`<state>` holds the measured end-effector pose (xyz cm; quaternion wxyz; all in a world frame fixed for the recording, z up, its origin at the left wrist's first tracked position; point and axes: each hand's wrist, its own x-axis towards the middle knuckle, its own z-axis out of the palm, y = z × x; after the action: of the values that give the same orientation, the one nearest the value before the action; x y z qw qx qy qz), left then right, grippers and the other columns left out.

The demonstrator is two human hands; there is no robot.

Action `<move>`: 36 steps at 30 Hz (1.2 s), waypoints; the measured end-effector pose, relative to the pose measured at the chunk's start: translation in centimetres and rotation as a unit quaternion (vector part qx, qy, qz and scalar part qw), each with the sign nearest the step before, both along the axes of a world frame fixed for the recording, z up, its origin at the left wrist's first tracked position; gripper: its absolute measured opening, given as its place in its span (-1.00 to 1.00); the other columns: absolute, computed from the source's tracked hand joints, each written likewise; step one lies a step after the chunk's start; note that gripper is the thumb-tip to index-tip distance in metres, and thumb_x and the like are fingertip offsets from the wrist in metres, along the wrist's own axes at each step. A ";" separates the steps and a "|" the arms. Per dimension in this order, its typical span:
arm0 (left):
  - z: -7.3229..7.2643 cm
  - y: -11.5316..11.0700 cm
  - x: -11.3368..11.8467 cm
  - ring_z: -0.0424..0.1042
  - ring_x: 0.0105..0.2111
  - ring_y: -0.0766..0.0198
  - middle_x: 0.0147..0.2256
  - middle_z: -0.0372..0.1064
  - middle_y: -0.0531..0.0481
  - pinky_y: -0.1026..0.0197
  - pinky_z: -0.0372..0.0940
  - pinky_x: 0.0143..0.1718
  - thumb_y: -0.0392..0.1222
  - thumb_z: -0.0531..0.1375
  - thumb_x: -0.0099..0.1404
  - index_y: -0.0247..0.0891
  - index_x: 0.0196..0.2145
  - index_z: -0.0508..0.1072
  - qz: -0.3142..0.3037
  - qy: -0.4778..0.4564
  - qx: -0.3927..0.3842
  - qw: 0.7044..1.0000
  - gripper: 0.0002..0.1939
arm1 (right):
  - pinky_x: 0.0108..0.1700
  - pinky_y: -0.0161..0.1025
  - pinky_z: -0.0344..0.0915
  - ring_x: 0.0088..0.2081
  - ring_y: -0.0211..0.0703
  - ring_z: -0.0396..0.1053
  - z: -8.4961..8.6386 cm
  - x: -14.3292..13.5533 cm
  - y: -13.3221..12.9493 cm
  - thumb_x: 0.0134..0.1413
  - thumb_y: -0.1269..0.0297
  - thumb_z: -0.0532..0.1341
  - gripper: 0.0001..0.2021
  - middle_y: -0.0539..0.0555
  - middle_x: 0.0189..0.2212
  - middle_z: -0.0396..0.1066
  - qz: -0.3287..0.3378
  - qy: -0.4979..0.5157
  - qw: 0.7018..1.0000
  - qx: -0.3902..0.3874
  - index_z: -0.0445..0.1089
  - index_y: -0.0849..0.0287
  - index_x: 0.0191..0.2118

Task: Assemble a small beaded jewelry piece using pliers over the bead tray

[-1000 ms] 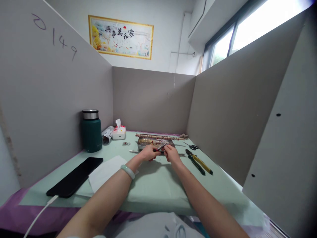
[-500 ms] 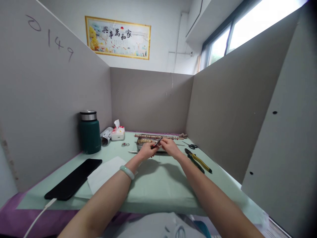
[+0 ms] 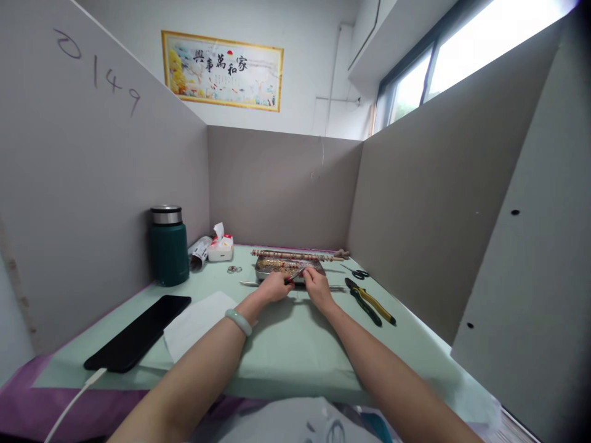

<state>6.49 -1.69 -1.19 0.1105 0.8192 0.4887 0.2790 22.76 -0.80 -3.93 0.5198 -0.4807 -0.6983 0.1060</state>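
Observation:
My left hand [image 3: 276, 287], with a pale green bangle [image 3: 239, 322] on its wrist, is closed around a slim tool with a dark handle and metal tip [image 3: 294, 276]. Its exact kind is too small to tell. Close beside the tip, my right hand [image 3: 317, 287] is pinched, and what sits between its fingers is too small to name. Both hands are just in front of a metal tray [image 3: 261, 271] holding small gold and red pieces. A rod wound with small beads [image 3: 295, 255] lies along the tray's back edge.
Yellow-and-green pliers [image 3: 372, 301] and black scissors [image 3: 359, 273] lie at right. A green flask [image 3: 168, 249], tissue pack [image 3: 221, 247], small rings [image 3: 234, 269], white paper [image 3: 198, 323] and a phone [image 3: 138, 334] with a cable occupy the left. Grey partitions [image 3: 281, 184] enclose the table.
Both hands have lowered slightly toward me, the right one most, showing more of the tray. The tool's tip has come down and still meets the right fingertips.

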 end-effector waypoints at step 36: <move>0.0 -0.1 -0.1 0.41 -0.35 0.15 -0.36 0.48 -0.16 0.26 0.16 -0.40 -0.04 0.05 0.19 -0.23 -0.29 0.52 0.063 0.112 0.044 0.991 -0.68 | -0.40 -0.31 -0.02 -0.47 -0.20 0.24 0.0 1.0 0.1 0.14 0.24 0.03 -0.78 0.03 -0.52 0.38 -0.058 -0.134 0.986 0.080 0.39 0.09 -0.40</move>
<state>6.35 -1.76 -1.17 0.0018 0.8171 0.5356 0.2133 23.79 -0.68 -3.96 0.4641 -0.4872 -0.7383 -0.0462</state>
